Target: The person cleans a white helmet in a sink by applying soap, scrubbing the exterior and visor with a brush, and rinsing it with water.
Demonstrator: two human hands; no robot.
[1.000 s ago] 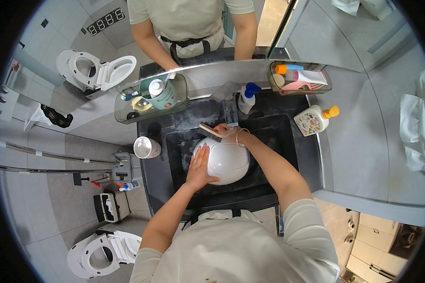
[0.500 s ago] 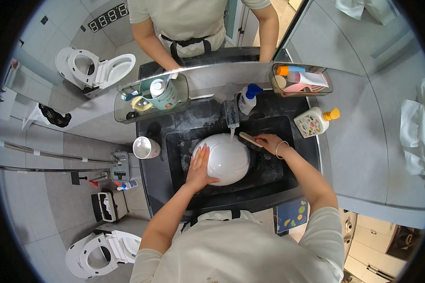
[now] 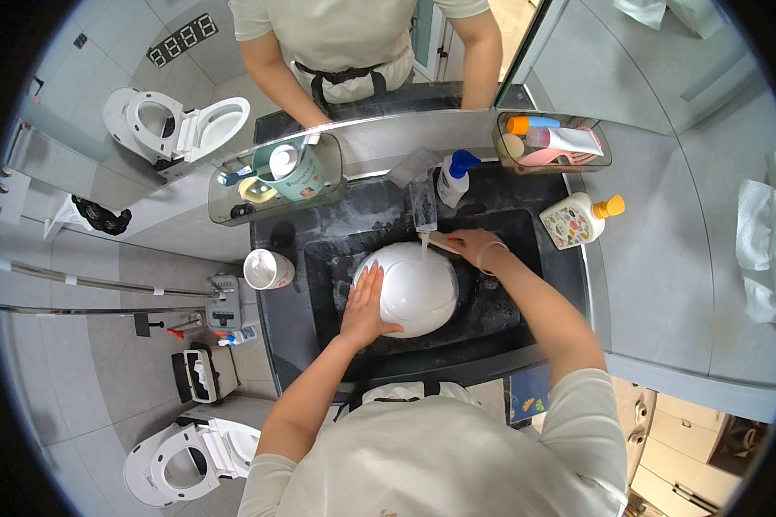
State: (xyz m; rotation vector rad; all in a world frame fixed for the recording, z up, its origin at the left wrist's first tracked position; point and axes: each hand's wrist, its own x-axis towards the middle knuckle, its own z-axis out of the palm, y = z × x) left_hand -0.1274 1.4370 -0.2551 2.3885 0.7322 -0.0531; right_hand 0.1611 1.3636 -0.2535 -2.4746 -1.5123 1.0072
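A glossy white rounded shell (image 3: 418,293), like a helmet, sits dome up in the black sink basin (image 3: 483,340). My left hand (image 3: 366,310) lies flat against its left side, fingers stretched out. To the shell's upper right, my right hand (image 3: 476,247) is closed round a brush (image 3: 441,243) with a pale, wood-coloured handle. The handle's end reaches the stream below the faucet (image 3: 423,208); the bristles are hidden by my hand. Running water falls onto the shell's far edge.
A pump bottle with a blue top (image 3: 454,179) stands behind the basin. On the right is a white bottle with a yellow cap (image 3: 578,219); on the left, a white cup (image 3: 268,270). Shelf trays (image 3: 233,211) with toiletries line the mirror.
My right hand has moved left and slightly away from me, bringing the brush handle to the water stream. My left hand stays on the white shell.
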